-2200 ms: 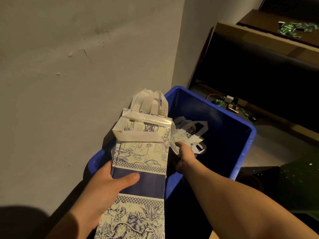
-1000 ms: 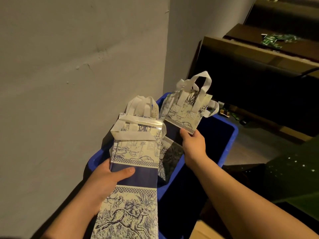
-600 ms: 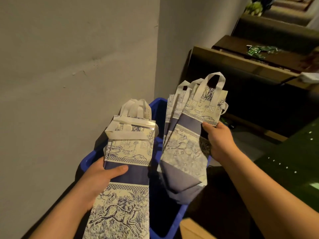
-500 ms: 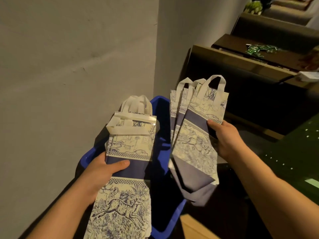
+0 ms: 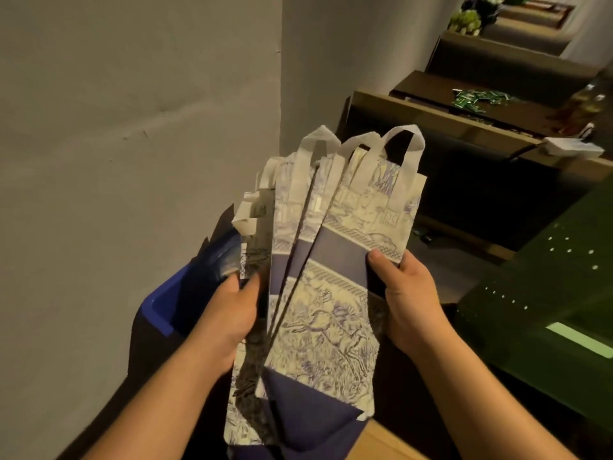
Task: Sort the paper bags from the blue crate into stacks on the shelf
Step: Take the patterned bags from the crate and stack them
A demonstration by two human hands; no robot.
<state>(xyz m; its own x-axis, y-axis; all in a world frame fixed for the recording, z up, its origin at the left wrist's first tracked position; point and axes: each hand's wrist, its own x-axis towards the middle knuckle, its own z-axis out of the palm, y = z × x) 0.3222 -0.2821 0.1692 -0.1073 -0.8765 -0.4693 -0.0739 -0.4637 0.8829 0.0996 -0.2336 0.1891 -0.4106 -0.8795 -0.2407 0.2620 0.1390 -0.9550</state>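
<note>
A grey wall [image 5: 132, 161] fills the left side, with dark shelves [image 5: 464, 127] stepping away at the right. The blue crate [image 5: 185, 290] sits low against the wall. Above it, a fanned bundle of blue-and-cream paper bags [image 5: 331, 293] is held flat between both hands. The left hand [image 5: 229, 320] grips its left edge, thumb on top; the right hand [image 5: 408, 303] grips the right edge.

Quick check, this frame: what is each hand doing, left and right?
Left hand: grips the left side of the fanned paper bags.
Right hand: grips the right edge of the same bags, thumb on top.
</note>
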